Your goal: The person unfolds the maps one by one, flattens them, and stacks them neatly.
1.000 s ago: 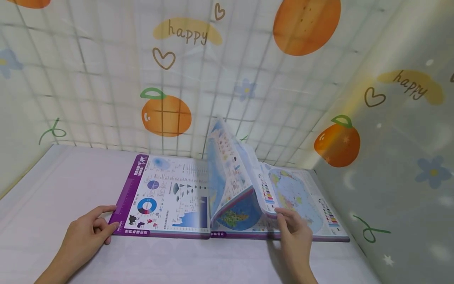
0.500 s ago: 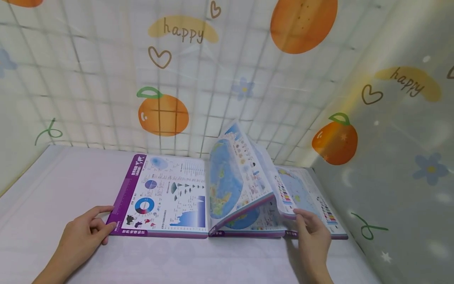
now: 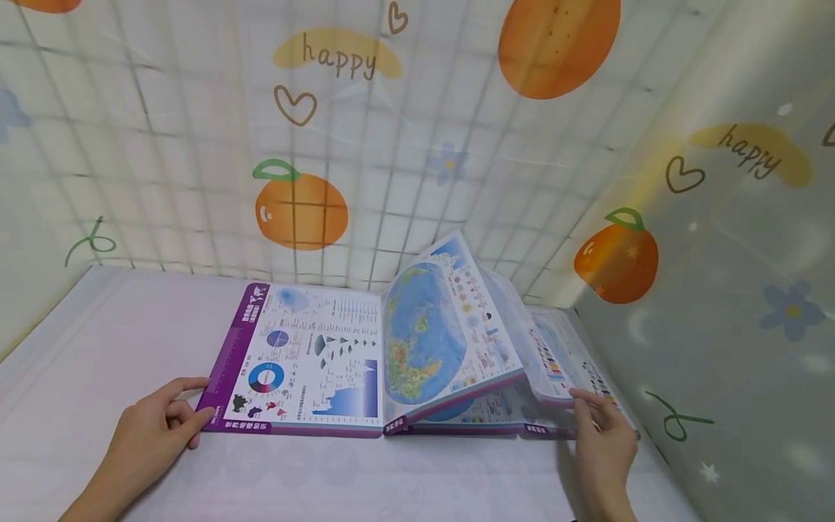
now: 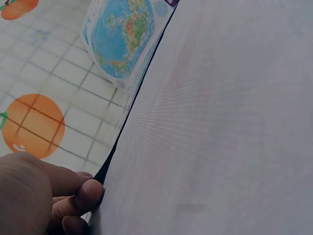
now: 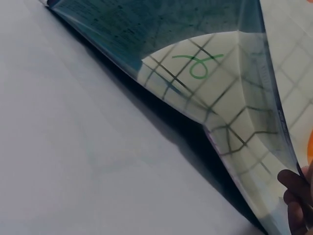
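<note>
A folding world map [image 3: 320,312] lies spread on the table, its left panel flat, with charts and a purple strip [image 3: 225,370] along the outer edge. My left hand [image 3: 146,424] pinches that strip near its lower corner. A middle panel [image 3: 427,333], printed with a blue world map, stands tilted up from the fold. To the right, my right hand [image 3: 607,442] pinches the near corner of a lifted panel [image 3: 544,355]. Beneath it, another panel [image 3: 590,355] is partly covered. In the right wrist view, fingers [image 5: 291,181] show at the glossy sheet's edge.
The white table [image 3: 313,478] extends in front of the map and to its left. A curtain [image 3: 196,145] with oranges and grid lines hangs close behind; a second curtain side [image 3: 724,304] borders the table on the right.
My right hand has moved right, drawing the lifted panel with it. The middle panel has opened rightward and tilts lower, showing more of its map. The left hand stays on the strip.
</note>
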Motion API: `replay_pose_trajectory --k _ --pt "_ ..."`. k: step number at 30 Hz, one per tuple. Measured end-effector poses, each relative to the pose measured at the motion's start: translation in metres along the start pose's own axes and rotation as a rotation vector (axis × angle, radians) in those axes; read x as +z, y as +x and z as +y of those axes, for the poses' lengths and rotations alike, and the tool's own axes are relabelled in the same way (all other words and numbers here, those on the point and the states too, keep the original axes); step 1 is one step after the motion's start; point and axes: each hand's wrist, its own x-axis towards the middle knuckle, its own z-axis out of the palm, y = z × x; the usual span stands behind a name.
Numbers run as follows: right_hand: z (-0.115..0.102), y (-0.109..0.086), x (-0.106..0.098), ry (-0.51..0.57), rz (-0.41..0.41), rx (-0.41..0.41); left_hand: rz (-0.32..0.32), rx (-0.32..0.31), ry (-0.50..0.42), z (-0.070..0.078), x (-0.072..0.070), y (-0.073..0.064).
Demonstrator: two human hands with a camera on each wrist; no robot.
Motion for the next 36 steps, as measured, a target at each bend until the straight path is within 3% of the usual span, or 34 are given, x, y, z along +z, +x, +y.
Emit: replay_pose_trajectory --k 19,25,36 --pt "0.02 0.019 -0.02 0.109 0.057 0.145 0.025 0.054 -0.013 -0.001 0.0 -0.001" --pt "0.02 0.022 -0.026 0.12 0.074 0.232 0.062 0.088 -0.005 -0.001 0.001 -0.001" --pt "0.025 0.026 -0.04 0.297 0.096 0.195 0.037 0.052 -0.009 -0.001 0.001 -0.003"
